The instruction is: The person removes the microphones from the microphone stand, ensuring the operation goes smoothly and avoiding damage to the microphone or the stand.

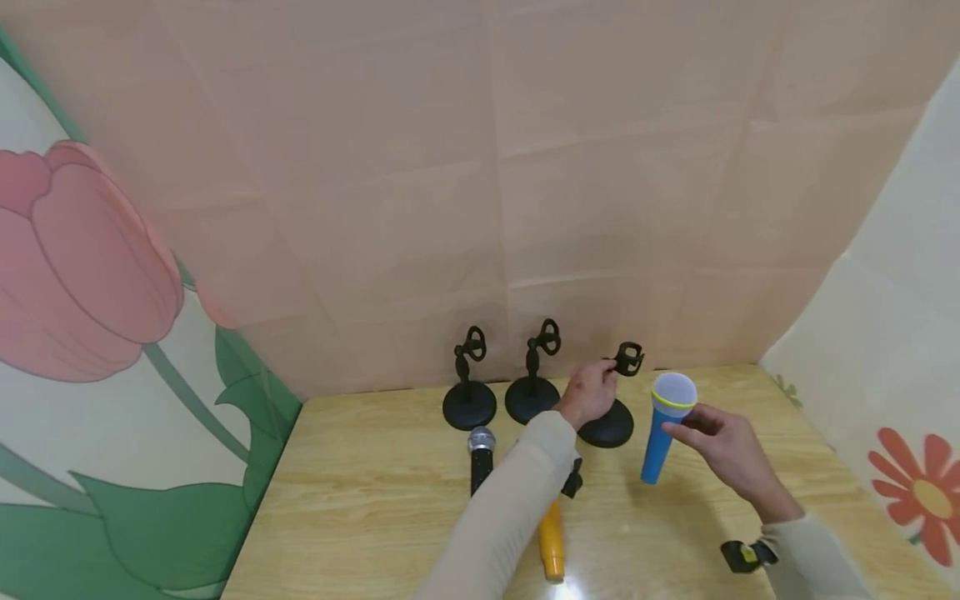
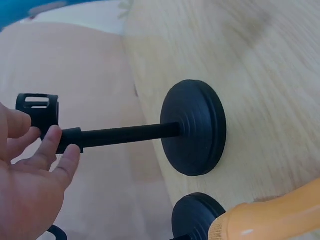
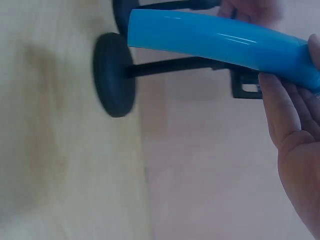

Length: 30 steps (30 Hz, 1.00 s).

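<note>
My left hand (image 1: pixel 592 392) holds the rightmost black microphone stand (image 1: pixel 609 427) just below its clip (image 1: pixel 628 358). In the left wrist view the thumb and fingers (image 2: pixel 47 150) meet around the clip and the top of the post, and the round base (image 2: pixel 192 127) stands on the table. To the right of that stand, my right hand (image 1: pixel 723 446) grips a blue microphone (image 1: pixel 657 450) near its white head, below a yellow ring. The microphone is nearly upright with its head up, raised over the table. Its smooth blue handle (image 3: pixel 200 35) crosses in front of the stand in the right wrist view.
Two more black microphone stands (image 1: pixel 468 406) (image 1: pixel 531 400) stand to the left along the back wall. A black microphone with a silver head (image 1: pixel 482 439) and an orange handle (image 1: pixel 551 542) lie on the wooden table (image 1: pixel 360 500), both partly hidden by my left sleeve.
</note>
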### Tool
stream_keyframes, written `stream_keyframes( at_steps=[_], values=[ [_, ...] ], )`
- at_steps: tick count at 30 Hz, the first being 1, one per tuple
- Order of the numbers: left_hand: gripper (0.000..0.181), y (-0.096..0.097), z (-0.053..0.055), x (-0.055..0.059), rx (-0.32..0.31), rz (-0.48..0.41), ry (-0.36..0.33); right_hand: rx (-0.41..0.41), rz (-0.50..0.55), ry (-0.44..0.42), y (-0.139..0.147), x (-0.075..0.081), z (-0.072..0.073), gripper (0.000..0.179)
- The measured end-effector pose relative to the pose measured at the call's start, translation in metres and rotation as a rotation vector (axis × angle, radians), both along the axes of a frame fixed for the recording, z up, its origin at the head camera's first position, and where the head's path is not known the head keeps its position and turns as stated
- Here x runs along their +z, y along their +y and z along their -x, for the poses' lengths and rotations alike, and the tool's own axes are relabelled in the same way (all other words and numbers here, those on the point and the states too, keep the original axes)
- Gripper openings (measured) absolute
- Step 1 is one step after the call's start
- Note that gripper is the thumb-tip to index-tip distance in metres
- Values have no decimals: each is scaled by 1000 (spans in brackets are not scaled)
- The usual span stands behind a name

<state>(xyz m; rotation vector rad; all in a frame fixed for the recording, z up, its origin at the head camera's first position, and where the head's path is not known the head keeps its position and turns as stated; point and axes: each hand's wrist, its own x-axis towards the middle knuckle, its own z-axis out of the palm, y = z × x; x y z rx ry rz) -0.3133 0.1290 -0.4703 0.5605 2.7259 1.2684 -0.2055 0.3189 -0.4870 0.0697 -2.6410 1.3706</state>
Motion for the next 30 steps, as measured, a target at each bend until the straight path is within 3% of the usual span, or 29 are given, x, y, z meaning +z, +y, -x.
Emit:
stream_keyframes(
  at_steps=[5,10,17,23,30],
  values=[
    [40,2,8,3,-36,71,-15,9,48,-59,-6,-17,-5,48],
    [44,2,12,4,-25,87,-68,27,64,-129,-15,-33,-10,54],
    [46,2,12,1,-21,147,-73,32,181,-198,-29,-54,-15,43],
    [47,2,15,5,-25,189,-80,28,214,-248,-39,-63,-17,46],
    [50,2,18,5,-35,186,-83,32,212,-241,-46,-67,-16,47]
  ],
)
